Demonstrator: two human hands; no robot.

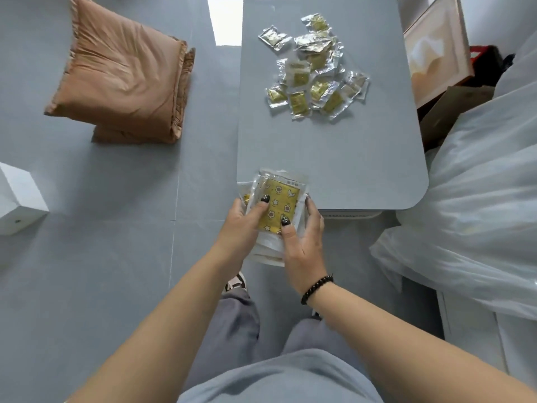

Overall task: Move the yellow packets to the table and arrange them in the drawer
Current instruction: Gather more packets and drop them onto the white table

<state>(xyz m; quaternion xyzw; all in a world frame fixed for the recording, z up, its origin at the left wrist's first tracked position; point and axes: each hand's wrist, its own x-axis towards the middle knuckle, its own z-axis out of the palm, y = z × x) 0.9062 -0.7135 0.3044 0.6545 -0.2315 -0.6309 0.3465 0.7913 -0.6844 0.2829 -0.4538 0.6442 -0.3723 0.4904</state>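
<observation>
A grey floor (122, 257) fills the left of the scene, with crumpled clear plastic sheeting (479, 228) heaped at the right. The grey surface (348, 158) runs from the near middle to the far edge. Two brown cushions (122, 71) are stacked on the floor at the far left, and a white box (20, 196) sits at the left edge. A framed picture (436, 56) leans at the far right. On the far part of the surface lies a loose pile of yellow packets (311, 68), overlapping one another. Over the near left corner of the surface, the left hand (241, 225) and right hand (302, 237) together grip a stack of packets (279, 210), thumbs pressed on the top yellow one.
</observation>
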